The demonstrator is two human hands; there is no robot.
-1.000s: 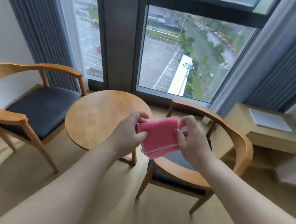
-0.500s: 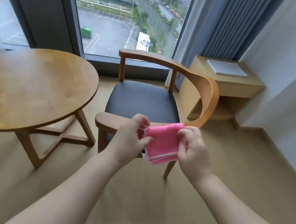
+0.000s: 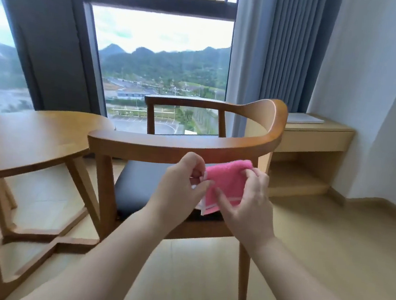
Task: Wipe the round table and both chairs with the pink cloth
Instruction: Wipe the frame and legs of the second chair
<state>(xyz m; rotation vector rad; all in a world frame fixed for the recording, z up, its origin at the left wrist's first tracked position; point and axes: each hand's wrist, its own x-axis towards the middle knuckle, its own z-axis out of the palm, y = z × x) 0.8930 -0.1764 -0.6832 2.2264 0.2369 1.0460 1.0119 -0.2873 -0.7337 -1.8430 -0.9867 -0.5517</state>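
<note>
A folded pink cloth (image 3: 225, 182) with a white edge stripe hangs between both hands, just in front of the near armrest of a wooden chair (image 3: 180, 145). My left hand (image 3: 181, 184) pinches its left edge. My right hand (image 3: 248, 196) grips its right side, fingers curled over the top. The chair has a dark padded seat (image 3: 139, 182) and a curved back rail. The round wooden table (image 3: 27, 139) stands to the left, beside the chair. The other chair is out of view.
A tall window (image 3: 156, 72) with blue curtains (image 3: 276, 48) lies behind the chair. A low wooden shelf unit (image 3: 315, 140) stands against the right wall, a flat white item on top. Light wood floor (image 3: 328, 249) stretches to the right.
The view dropped lower and moved closer to the right chair, which now sits at arm level. Both hands kept hold of the cloth, and the right hand's fingers shifted over it.
</note>
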